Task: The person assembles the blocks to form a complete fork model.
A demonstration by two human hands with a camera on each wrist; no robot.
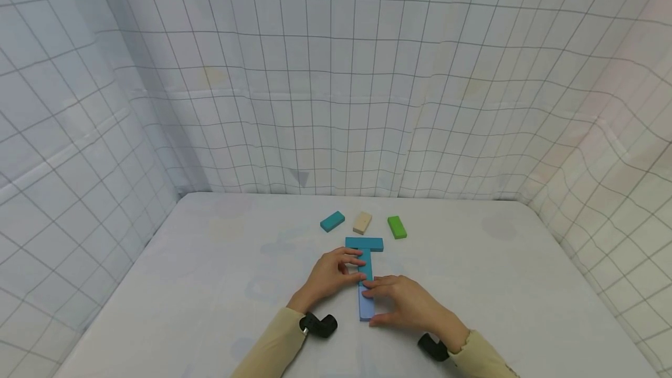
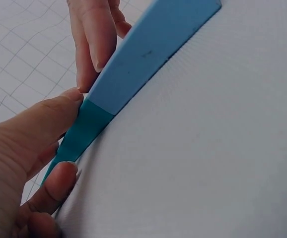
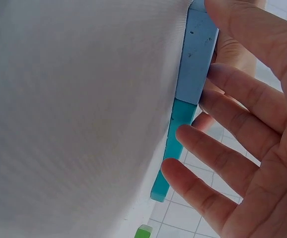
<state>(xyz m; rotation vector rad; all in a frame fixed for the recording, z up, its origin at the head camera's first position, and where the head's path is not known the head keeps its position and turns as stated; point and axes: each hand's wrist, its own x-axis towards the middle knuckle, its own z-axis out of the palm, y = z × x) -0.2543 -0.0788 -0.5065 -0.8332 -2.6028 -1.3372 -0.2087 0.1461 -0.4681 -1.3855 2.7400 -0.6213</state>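
A light blue block lies end to end with a teal block, forming a straight bar on the white table. Across the far end of that bar lies another teal block, so the three make a T. From the left, my left hand holds the stem's teal block, thumb by the seam and fingertips farther along. My right hand is on the right side of the light blue block, with the thumb at its near end and the fingers by the seam. In the right wrist view, the fingers are spread along the bar.
Beyond the T lie a loose teal block, a cream block and a green block. A white grid-patterned curtain hangs around the back and sides of the table.
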